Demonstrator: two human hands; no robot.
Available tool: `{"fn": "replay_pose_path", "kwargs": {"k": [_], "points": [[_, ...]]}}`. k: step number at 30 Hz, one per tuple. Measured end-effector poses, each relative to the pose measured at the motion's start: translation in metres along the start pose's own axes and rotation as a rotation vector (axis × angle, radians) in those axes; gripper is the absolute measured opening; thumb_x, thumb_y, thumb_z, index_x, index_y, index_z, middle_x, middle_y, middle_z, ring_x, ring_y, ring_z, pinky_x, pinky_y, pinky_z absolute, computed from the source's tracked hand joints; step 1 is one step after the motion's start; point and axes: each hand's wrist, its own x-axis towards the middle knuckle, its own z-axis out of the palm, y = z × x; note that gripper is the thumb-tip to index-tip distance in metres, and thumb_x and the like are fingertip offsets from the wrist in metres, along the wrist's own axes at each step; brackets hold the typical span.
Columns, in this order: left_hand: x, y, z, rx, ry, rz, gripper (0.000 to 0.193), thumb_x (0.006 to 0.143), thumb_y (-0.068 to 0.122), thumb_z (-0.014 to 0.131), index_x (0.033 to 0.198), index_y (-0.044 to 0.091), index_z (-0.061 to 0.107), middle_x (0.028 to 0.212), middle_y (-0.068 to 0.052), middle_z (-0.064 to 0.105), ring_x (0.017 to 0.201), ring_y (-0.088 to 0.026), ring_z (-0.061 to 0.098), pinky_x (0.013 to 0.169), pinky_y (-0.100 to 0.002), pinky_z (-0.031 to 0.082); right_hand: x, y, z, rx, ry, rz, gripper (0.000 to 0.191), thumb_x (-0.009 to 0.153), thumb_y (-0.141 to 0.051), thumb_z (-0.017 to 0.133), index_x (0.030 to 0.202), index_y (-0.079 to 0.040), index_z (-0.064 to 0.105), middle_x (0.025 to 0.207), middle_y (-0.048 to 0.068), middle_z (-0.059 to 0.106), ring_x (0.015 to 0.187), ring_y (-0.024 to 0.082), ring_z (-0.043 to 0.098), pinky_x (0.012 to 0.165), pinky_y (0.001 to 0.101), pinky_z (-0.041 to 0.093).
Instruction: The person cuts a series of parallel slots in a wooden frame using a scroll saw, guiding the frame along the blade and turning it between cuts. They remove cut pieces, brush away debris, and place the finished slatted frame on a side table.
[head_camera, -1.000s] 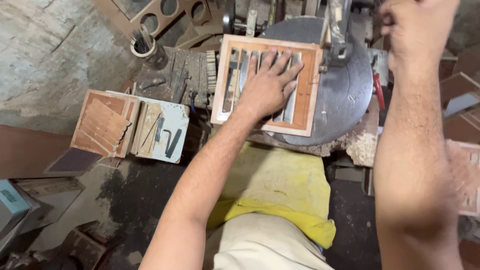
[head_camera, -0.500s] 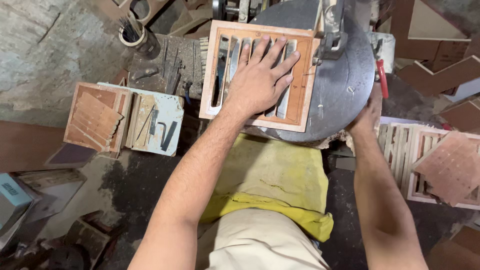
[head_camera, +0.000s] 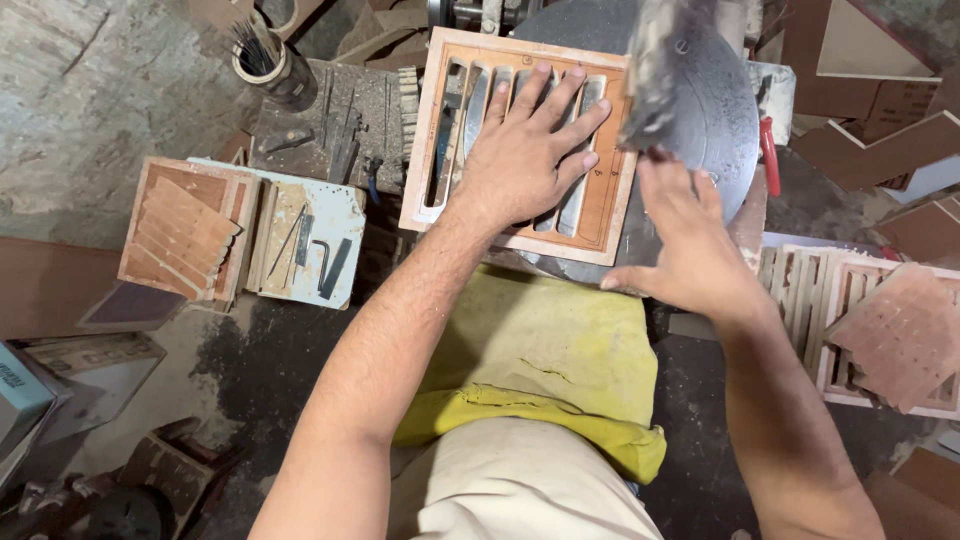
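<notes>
Wooden and pale-rimmed, the slotted panel (head_camera: 520, 145) lies flat on the round grey machine table (head_camera: 715, 120), its long cut-outs running away from the person. The left hand (head_camera: 525, 160) presses down on it with fingers spread wide across the slats — a flat, open grip, holding nothing, only pinning. The right hand (head_camera: 690, 245) sits just beside the panel's right edge, palm down and fingers loosely extended, also closed on nothing; whether it touches the panel's corner I cannot tell. A blurred grey machine part (head_camera: 660, 70) hangs above that edge.

The panel looks stiff and light, a thin board — but the narrow strips between the slots are likely fragile, so the solid outer frame seems the safer place to take hold. Its smooth face may slide on the metal.

To the left, on the cluttered tabletop (head_camera: 330, 120), sit a tin of rods (head_camera: 262, 60) and a stack of small boards (head_camera: 180, 235); similar slotted panels (head_camera: 850, 310) are piled at right.
</notes>
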Motion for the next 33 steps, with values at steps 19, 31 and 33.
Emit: {"fn": "replay_pose_path", "kwargs": {"k": [19,31,33], "points": [[0.003,-0.001,0.006,0.008,0.029,-0.006,0.055,0.103,0.053,0.054,0.155,0.034,0.046,0.167,-0.006,0.028,0.156,-0.036,0.018,0.124,-0.066,0.015,0.012,0.008,0.004,-0.029,-0.027,0.001,0.142,0.051,-0.062,0.088,0.159,0.007,0.028,0.164,0.032,0.031,0.159,0.037,0.023,0.127,0.0550,0.008],[0.002,0.000,0.007,-0.016,0.060,-0.010,0.055,0.103,0.051,0.057,0.154,0.035,0.048,0.167,-0.006,0.029,0.156,-0.035,0.020,0.125,-0.066,0.018,0.012,0.007,0.003,-0.049,-0.060,0.043,0.143,0.050,-0.063,0.087,0.160,0.005,0.027,0.166,0.028,0.029,0.159,0.036,0.020,0.127,0.0541,0.009],[0.002,-0.001,0.008,-0.014,0.053,-0.008,0.055,0.103,0.051,0.058,0.154,0.035,0.049,0.168,-0.006,0.028,0.157,-0.035,0.019,0.125,-0.066,0.019,0.012,0.007,0.003,-0.065,-0.084,0.074,0.144,0.049,-0.064,0.088,0.160,0.004,0.026,0.165,0.027,0.029,0.158,0.037,0.020,0.128,0.0544,0.009]]}}
